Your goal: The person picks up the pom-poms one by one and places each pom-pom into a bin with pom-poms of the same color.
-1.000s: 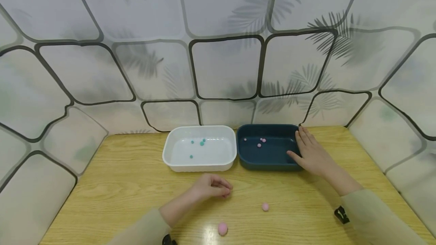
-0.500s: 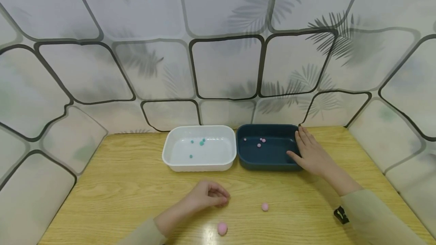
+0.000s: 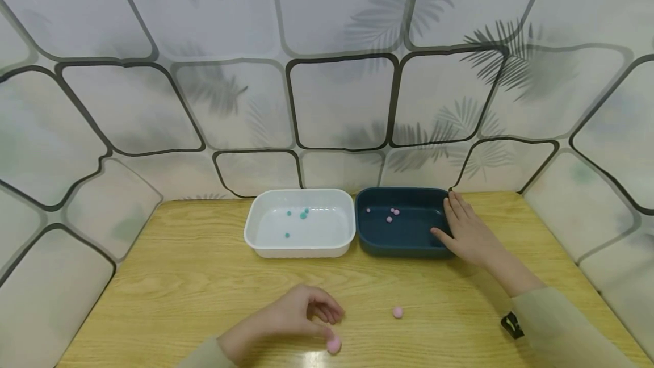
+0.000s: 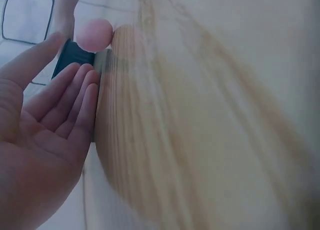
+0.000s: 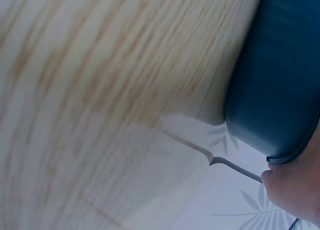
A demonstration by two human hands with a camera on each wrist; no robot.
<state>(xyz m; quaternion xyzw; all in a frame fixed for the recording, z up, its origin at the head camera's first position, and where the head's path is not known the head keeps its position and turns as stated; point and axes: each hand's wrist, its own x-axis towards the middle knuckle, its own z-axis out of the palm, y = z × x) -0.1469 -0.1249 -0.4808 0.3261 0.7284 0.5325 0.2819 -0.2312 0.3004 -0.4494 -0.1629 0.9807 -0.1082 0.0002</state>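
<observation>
Low on the table, my left hand (image 3: 297, 312) hovers just above and left of a pink ball (image 3: 334, 346), its thumb close to the ball. In the left wrist view the thumb and fingers are spread apart, with the pink ball (image 4: 95, 35) beyond the fingertips. My right hand (image 3: 469, 231) rests on the right edge of a dark blue tray (image 3: 403, 251), fingers extended along it and thumb over the near side. Several small pink balls (image 3: 389, 220) lie in that tray. The right wrist view shows the tray's outer wall (image 5: 272, 90) and part of the hand.
Left of the blue tray stands a white tray (image 3: 298, 252) with several small teal balls (image 3: 303, 216) in it. Another pink ball (image 3: 398, 312) lies on the wooden table (image 3: 179, 271) below the blue tray. A patterned backdrop (image 3: 337, 107) rises behind and at both sides.
My left hand has moved down and toward the near pink ball, its thumb and fingers parting. The right hand stays on the blue tray's edge.
</observation>
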